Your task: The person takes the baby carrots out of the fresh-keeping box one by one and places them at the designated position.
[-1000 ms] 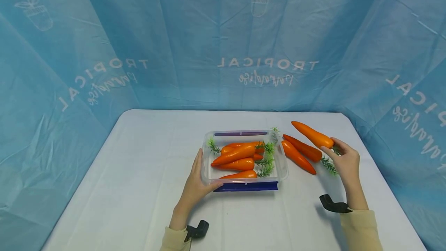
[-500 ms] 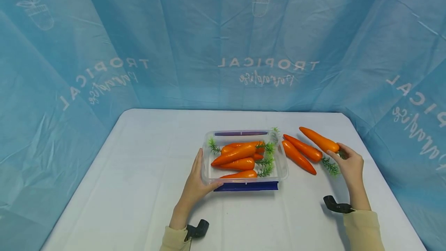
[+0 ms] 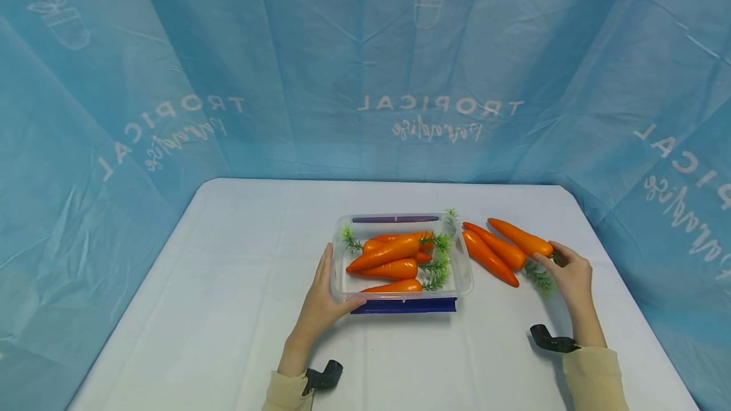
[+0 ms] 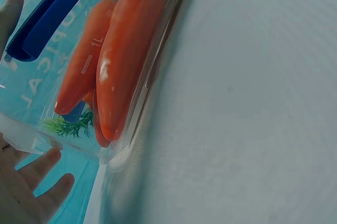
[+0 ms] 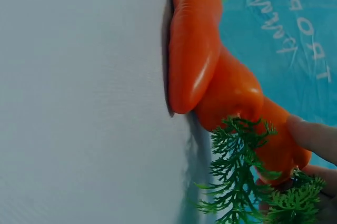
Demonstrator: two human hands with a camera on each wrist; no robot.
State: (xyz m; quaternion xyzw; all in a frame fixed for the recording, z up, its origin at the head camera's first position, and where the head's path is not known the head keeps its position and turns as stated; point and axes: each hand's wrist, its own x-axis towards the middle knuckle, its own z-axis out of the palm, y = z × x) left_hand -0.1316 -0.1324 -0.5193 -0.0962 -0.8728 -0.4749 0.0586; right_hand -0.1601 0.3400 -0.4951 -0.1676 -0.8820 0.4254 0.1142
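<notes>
A clear plastic container with blue latches holds several orange carrots with green tops. My left hand holds its near left corner, the thumb at the front rim and the fingers along the left side. In the left wrist view two fingers stick out past the wall. My right hand pinches a carrot by its thick leafy end, the tip pointing away to the left. That carrot lies right alongside a second loose carrot. A third loose carrot rests between that one and the container.
The white-covered table reaches its far edge a little behind the container. Blue printed curtains hang behind and on both sides. Leafy green tops spread below the loose carrots in the right wrist view.
My right hand has moved its carrot slightly right and then lowered it beside the loose carrots. The second loose carrot has shifted a little. My left hand and the container stay in place.
</notes>
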